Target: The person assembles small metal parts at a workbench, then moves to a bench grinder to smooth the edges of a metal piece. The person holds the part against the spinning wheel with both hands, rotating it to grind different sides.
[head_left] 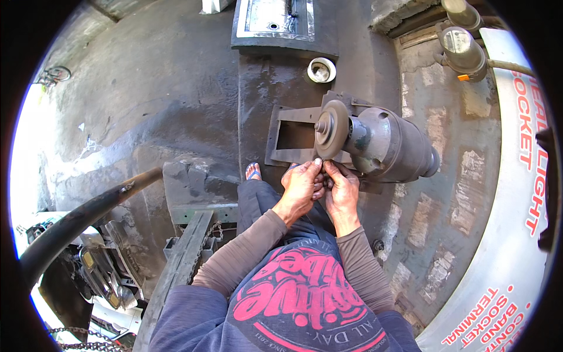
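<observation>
Both my hands meet in front of a bench grinder, close under its round grinding wheel (pixel 332 130). The grey motor body (pixel 393 144) extends to the right of the wheel. My left hand (pixel 302 186) is closed, its thumb and fingers pinched together near the wheel's lower edge. Beside it my right hand (pixel 342 189) is closed too, thumb against the bent fingers. Whatever they pinch is too small or hidden to name. I cannot tell whether it touches the wheel.
A metal frame (pixel 271 136) carries the grinder. Beyond it stand a round white pot (pixel 321 70) and a shallow metal tray (pixel 275 36). A dark pipe (pixel 88 214) and a steel beam (pixel 186 258) lie left. A brick wall (pixel 422 220) and a printed banner (pixel 498 246) flank the right.
</observation>
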